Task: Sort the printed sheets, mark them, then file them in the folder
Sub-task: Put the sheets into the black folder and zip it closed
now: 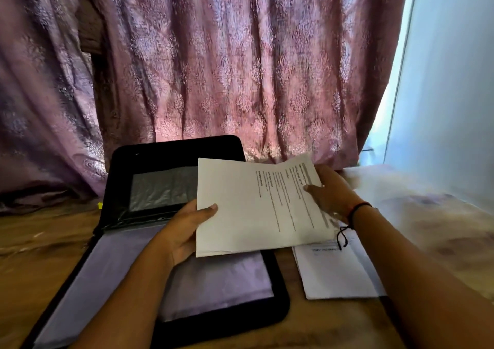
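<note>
White printed sheets [256,207] (text sideways), slightly bowed

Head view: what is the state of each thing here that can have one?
folder, open, lying on the table.
held sheets, lifted above the folder, printed side up.
left hand, holds the held sheets at their left edge, thumb on top.
right hand, holds their right edge.
other sheets, lying flat on the table, right of the folder.
curtain, drawn shut.

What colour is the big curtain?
Pinkish purple curtain with a flowery pattern, seen in the head view.
</note>
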